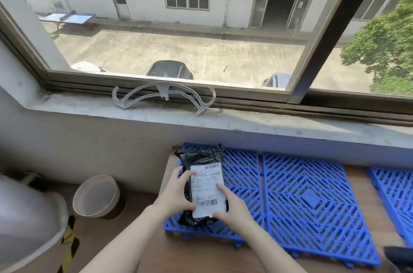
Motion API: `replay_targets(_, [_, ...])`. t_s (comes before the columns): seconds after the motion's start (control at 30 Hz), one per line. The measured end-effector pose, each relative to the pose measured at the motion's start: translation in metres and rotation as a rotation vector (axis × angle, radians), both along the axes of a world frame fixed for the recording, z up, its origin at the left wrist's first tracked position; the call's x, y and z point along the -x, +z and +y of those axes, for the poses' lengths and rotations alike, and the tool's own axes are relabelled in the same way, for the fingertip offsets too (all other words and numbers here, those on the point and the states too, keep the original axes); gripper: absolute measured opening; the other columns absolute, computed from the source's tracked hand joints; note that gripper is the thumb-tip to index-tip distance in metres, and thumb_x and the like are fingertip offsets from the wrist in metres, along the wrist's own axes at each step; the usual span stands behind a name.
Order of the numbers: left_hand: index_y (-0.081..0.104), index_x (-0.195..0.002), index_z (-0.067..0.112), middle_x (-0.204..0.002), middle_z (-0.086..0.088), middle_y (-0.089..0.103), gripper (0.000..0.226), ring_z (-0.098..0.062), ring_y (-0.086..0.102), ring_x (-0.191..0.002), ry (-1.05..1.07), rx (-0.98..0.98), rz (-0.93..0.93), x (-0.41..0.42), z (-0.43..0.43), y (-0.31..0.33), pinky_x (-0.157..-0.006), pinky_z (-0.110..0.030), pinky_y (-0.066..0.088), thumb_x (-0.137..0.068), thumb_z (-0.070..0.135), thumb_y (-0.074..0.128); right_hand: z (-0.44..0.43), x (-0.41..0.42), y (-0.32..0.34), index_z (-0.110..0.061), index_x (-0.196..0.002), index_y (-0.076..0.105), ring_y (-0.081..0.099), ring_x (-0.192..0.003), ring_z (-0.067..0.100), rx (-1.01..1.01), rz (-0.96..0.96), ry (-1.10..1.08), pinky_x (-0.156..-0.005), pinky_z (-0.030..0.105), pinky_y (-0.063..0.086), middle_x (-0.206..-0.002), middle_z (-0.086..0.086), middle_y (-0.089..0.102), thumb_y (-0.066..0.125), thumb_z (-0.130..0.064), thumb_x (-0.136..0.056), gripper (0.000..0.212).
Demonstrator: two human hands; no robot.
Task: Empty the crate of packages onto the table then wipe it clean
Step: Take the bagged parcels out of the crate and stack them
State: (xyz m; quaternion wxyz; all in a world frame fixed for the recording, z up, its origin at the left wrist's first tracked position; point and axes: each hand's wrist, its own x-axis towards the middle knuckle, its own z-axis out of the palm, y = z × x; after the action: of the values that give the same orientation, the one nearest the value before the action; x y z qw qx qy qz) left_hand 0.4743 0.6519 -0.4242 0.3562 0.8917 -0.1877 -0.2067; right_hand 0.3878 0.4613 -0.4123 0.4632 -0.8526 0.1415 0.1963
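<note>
package (206, 185): a black plastic mailing bag, soft and crinkled, its far end bunched; a white shipping label with barcodes at top and bottom covers most of the upper face, and the print is too small to read
place: at the left end of the table (201, 257), over the leftmost blue mat (242, 174); its near end looks to touch the mat, though I cannot tell whether it rests there or is carried
left hand (175, 194): grips the bag's left side, fingers curled round the edge and thumb lying across the label's lower part
right hand (232, 208): holds the right side and near corner, forefinger stretched flat on the label
step: emptying, I judge; one package is being set down on the table; wiping is not yet begun
next move: probably let the bag settle flat on the mat, free both hands, and go for the next one; the slack plastic should lie where it is put
crate: not surely in view; a dark object (400, 257) at the near right corner may belong to it, but too little shows
mats: three blue slatted plastic mats side by side along the far edge; the middle mat (312, 201) is bare
around: a round bin (96, 194) on the floor off the left edge; a clear plastic hanger (163, 96) on the window sill (268, 123) beyond
</note>
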Motion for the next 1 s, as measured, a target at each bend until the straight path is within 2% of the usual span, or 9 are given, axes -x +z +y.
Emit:
replay_targets(0.1, [0.04, -0.135, 0.033, -0.144, 0.008, 0.016, 0.087, -0.003, 0.026, -0.129, -0.028, 0.001, -0.008, -0.017, 0.005, -0.008, -0.102, -0.015, 0.03, -0.059, 0.021, 0.08, 0.006, -0.015, -0.012, -0.03, -0.15, 0.027, 0.051, -0.106, 0.003, 0.037, 0.006, -0.014, -0.08, 0.014, 0.043, -0.135, -0.01, 0.047, 0.07, -0.015, -0.08, 0.083])
replay_targets(0.2, [0.038, -0.141, 0.032, -0.156, 0.006, 0.008, 0.085, -0.012, 0.021, -0.143, -0.034, -0.014, -0.039, -0.03, 0.013, -0.018, -0.109, -0.021, 0.028, -0.068, 0.021, 0.08, 0.013, -0.029, -0.018, -0.03, -0.15, 0.025, 0.048, -0.119, 0.009, 0.062, 0.008, -0.01, -0.098, 0.026, 0.044, -0.143, -0.008, 0.043, 0.071, -0.022, -0.08, 0.084])
replay_targets(0.27, [0.037, -0.144, 0.03, -0.161, 0.003, 0.004, 0.08, -0.014, 0.016, -0.147, -0.019, -0.071, -0.118, -0.033, 0.019, -0.022, -0.11, -0.023, 0.028, -0.076, 0.022, 0.079, 0.017, -0.033, -0.02, -0.032, -0.15, 0.023, 0.037, -0.134, 0.012, 0.118, -0.015, 0.01, -0.109, 0.032, 0.036, -0.152, -0.008, 0.03, 0.071, -0.033, -0.082, 0.083])
replay_targets(0.37, [0.052, -0.134, 0.022, -0.157, -0.009, 0.028, 0.069, -0.025, 0.032, -0.14, -0.06, -0.174, -0.381, -0.028, 0.029, -0.022, -0.102, -0.036, 0.044, -0.072, 0.021, 0.082, 0.022, -0.03, -0.018, -0.038, -0.149, 0.022, 0.015, -0.145, 0.014, 0.259, -0.116, 0.023, -0.115, 0.038, 0.027, -0.159, -0.01, 0.004, 0.064, -0.049, -0.085, 0.078])
replay_targets(0.47, [0.064, -0.115, 0.017, -0.131, -0.011, 0.056, 0.057, -0.024, 0.045, -0.119, -0.192, -0.216, -0.534, -0.023, 0.04, -0.025, -0.077, -0.037, 0.057, -0.062, 0.023, 0.086, 0.025, -0.024, -0.016, -0.035, -0.149, 0.024, 0.012, -0.145, 0.012, 0.401, -0.202, 0.11, -0.118, 0.035, 0.021, -0.16, -0.012, 0.004, 0.054, -0.053, -0.09, 0.069])
replay_targets(0.53, [0.065, -0.117, 0.019, -0.127, -0.009, 0.06, 0.048, -0.023, 0.046, -0.119, -0.269, -0.252, -0.533, -0.021, 0.045, -0.031, -0.077, -0.036, 0.058, -0.072, 0.035, 0.073, 0.027, -0.023, -0.017, -0.033, -0.151, 0.022, 0.011, -0.146, 0.013, 0.445, -0.197, 0.192, -0.119, 0.033, 0.014, -0.16, -0.011, 0.004, 0.049, -0.056, -0.091, 0.069])
replay_targets(0.67, [0.059, -0.127, 0.027, -0.135, -0.007, 0.058, 0.056, -0.028, 0.055, -0.124, -0.271, -0.372, -0.425, -0.023, 0.052, -0.039, -0.082, -0.041, 0.058, -0.079, 0.054, 0.047, 0.03, -0.03, -0.023, -0.03, -0.154, 0.007, -0.004, -0.148, 0.013, 0.553, -0.096, 0.356, -0.12, 0.036, 0.0, -0.161, -0.007, -0.01, 0.042, -0.06, -0.092, 0.077])
replay_targets(0.87, [0.045, -0.143, 0.03, -0.156, -0.003, 0.034, 0.074, -0.027, 0.03, -0.144, -0.238, -0.439, -0.324, -0.036, 0.047, -0.032, -0.109, -0.048, 0.039, -0.079, 0.061, 0.024, 0.032, -0.049, -0.028, -0.029, -0.154, 0.004, -0.006, -0.148, 0.016, 0.583, -0.026, 0.381, -0.12, 0.043, 0.001, -0.161, -0.006, -0.012, 0.041, -0.058, -0.094, 0.076])
replay_targets(1.0, [0.048, -0.141, 0.026, -0.153, -0.004, 0.039, 0.078, -0.027, 0.031, -0.144, -0.199, -0.436, -0.349, -0.037, 0.04, -0.017, -0.109, -0.044, 0.038, -0.076, 0.06, 0.02, 0.027, -0.049, -0.02, -0.029, -0.154, 0.008, -0.002, -0.148, 0.016, 0.566, -0.05, 0.374, -0.12, 0.044, 0.005, -0.161, -0.007, -0.008, 0.044, -0.06, -0.092, 0.078])
